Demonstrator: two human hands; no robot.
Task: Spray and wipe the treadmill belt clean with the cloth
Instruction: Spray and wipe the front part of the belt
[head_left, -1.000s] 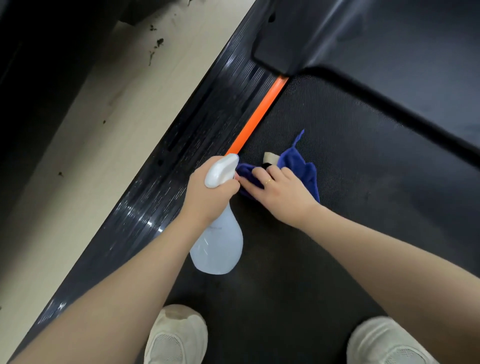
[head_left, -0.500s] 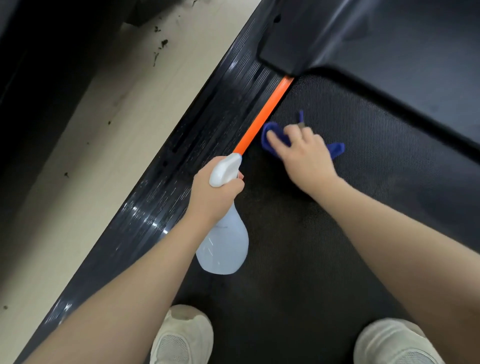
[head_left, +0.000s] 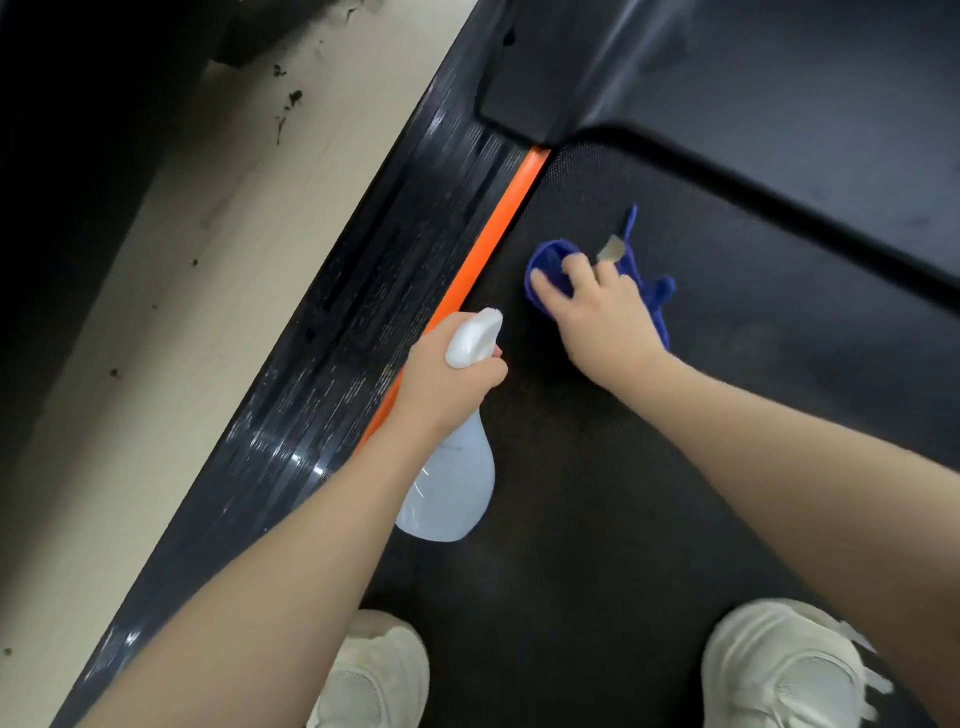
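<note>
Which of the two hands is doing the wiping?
The right hand: it presses the blue cloth onto the treadmill belt near the orange strip. The left hand instead grips the white spray bottle.

cloth (head_left: 655, 299): mostly under right hand (head_left: 605, 317) | shoes (head_left: 784, 670): cut off

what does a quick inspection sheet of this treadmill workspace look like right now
surface: black treadmill belt, orange strip along its left edge
job's things: blue cloth bunched on the belt; white spray bottle above the belt
clutter: dark specks on the beige floor
grippers: left hand grips the bottle; right hand presses on the cloth
cables: nothing seen
surroundings: black side rail, two pale shoes on the belt
</note>
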